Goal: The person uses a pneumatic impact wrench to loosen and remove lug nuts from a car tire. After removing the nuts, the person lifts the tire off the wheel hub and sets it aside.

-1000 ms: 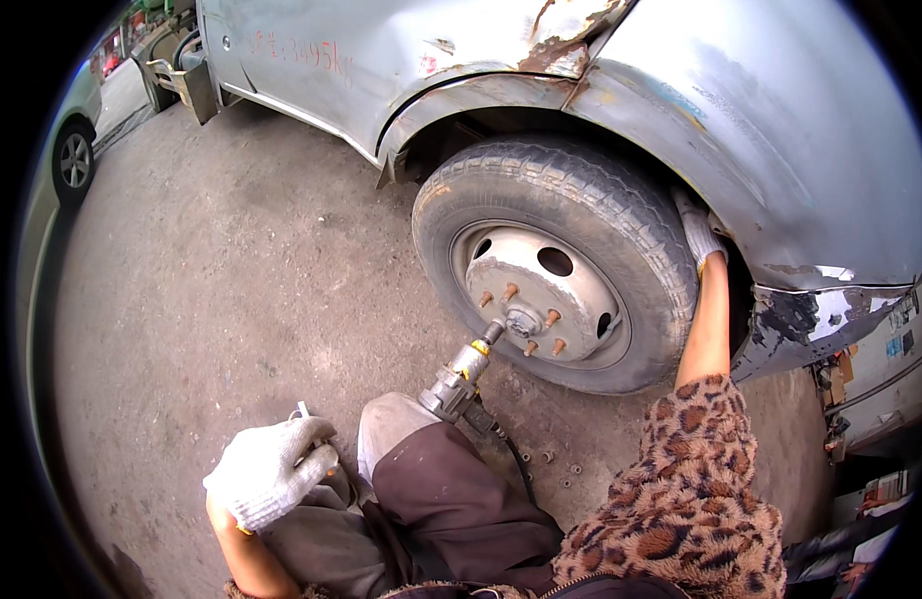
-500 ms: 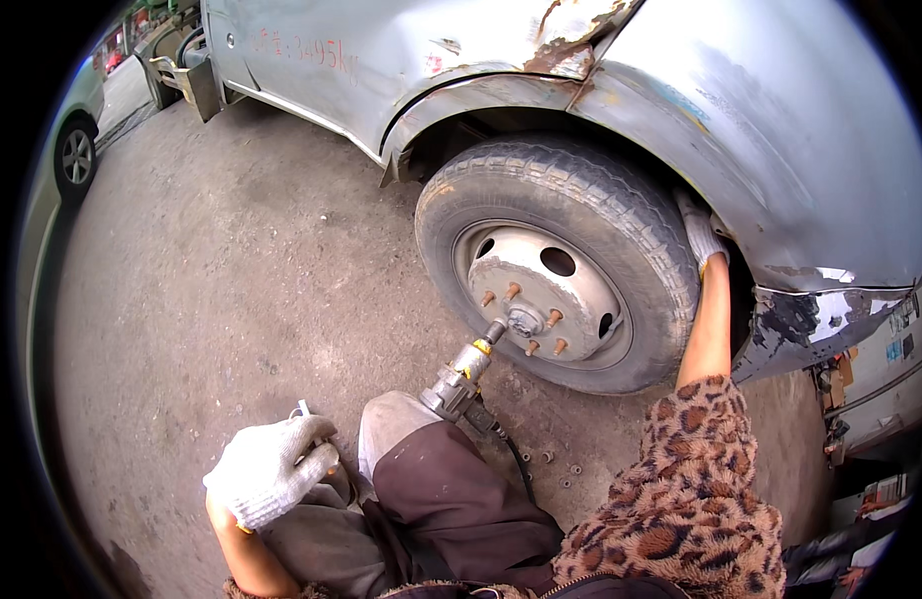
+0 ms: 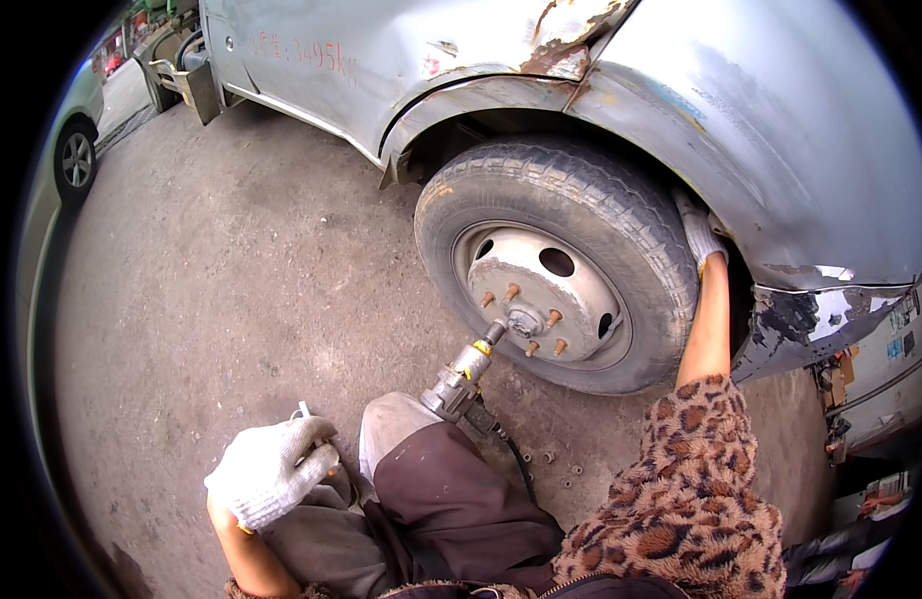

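Note:
My left hand, in a white knitted glove, is curled above my lap at lower left; whatever it holds is unclear. My right hand, also gloved, reaches into the wheel well beside the tyre, its fingers hidden. The pale steel rim has several rusty studs round its hub. A silver impact wrench with yellow marks and a black hose lies by my knee, its socket pointing at the hub. Several nuts lie on the floor below the wheel.
The silver vehicle's dented, rusted body overhangs the wheel, with a torn panel at right. Another car's wheel shows at far left on the concrete floor. Assorted clutter and dark items stand at the right edge.

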`<state>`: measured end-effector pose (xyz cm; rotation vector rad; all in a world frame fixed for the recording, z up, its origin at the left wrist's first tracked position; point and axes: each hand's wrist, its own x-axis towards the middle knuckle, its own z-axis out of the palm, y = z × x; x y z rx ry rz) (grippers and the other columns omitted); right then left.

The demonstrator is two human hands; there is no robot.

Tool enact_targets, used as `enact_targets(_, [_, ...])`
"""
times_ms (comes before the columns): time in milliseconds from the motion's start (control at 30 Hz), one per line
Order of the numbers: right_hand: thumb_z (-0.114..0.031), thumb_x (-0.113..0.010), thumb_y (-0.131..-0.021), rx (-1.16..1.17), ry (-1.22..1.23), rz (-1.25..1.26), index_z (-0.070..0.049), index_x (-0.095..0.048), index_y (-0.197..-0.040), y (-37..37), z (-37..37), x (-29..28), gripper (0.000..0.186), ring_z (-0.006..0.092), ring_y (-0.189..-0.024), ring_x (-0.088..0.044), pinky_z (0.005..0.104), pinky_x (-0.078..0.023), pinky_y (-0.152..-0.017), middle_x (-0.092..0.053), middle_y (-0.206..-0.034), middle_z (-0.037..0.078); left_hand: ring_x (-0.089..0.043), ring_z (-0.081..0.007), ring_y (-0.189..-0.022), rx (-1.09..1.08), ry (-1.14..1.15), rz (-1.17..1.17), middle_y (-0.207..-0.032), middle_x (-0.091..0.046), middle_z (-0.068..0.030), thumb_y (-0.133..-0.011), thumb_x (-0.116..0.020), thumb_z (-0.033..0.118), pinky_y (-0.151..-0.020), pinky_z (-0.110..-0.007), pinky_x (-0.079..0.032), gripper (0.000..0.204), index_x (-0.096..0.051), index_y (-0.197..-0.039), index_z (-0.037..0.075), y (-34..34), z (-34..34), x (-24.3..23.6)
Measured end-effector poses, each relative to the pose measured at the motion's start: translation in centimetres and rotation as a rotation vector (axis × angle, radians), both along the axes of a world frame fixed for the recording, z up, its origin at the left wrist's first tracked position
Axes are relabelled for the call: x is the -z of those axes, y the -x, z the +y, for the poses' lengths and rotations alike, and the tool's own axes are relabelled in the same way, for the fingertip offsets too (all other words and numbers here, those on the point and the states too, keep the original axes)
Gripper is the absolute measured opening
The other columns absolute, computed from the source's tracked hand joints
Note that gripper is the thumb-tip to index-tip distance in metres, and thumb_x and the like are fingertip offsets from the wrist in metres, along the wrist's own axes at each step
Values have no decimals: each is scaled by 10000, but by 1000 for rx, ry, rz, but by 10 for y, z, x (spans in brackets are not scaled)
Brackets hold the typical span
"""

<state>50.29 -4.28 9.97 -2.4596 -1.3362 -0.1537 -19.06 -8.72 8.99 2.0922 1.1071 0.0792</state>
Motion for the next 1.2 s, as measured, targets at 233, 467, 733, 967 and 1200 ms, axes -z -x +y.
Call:
enact_targets(233, [-488, -321, -1016, -12, 20, 67, -49, -338, -1505, 19, 1, -5, 658, 227, -1482, -211, 322, -156, -1198, -279, -1589, 122, -689, -327, -830, -6, 5, 7, -894, -698, -146, -882, -603, 277, -722, -385, -539, 266, -663, -1039, 71, 0, 0, -1])
enact_targets(467, [-486, -320, -1015, -22, 19, 61, -49, -336, -1505, 15, 6, -3, 656, 223, -1480, -217, 323, -167, -1196, -288, -1585, 121, -687, -327, -839, -22, 6, 30, -894, -698, -143, -881, -596, 278, -730, -387, -537, 267, -661, -1040, 72, 1, -3, -8])
enact_targets(733, [-547, -381, -983, -20, -42, -17, -47, -349, -1500, -17, 2, 4, 720, 240, -1480, -215, 332, -179, -1189, -296, -1578, 144, -684, -331, -836, -10, 17, 4, -890, -695, -142, -883, -592, 275, -727, -394, -534, 259, -655, -1035, 75, 1, -2, 1])
enact_targets(967, [-563, -391, -976, -26, -72, 143, -45, -344, -1502, 32, -1, -10, 740, 244, -1480, -213, 335, -178, -1189, -286, -1581, 150, -684, -329, -814, -24, 4, 1, -858, -689, -141, -884, -603, 263, -711, -392, -534, 243, -653, -1027, 73, 4, -4, 0])
enact_targets(1200, [-469, -328, -1021, -38, 12, 23, -35, -348, -1497, -17, -2, -4, 644, 225, -1475, -227, 315, -174, -1191, -301, -1578, 131, -685, -329, -791, -18, -7, -42, -844, -689, -140, -881, -616, 259, -694, -389, -535, 239, -652, -1021, 69, 2, -4, 4])
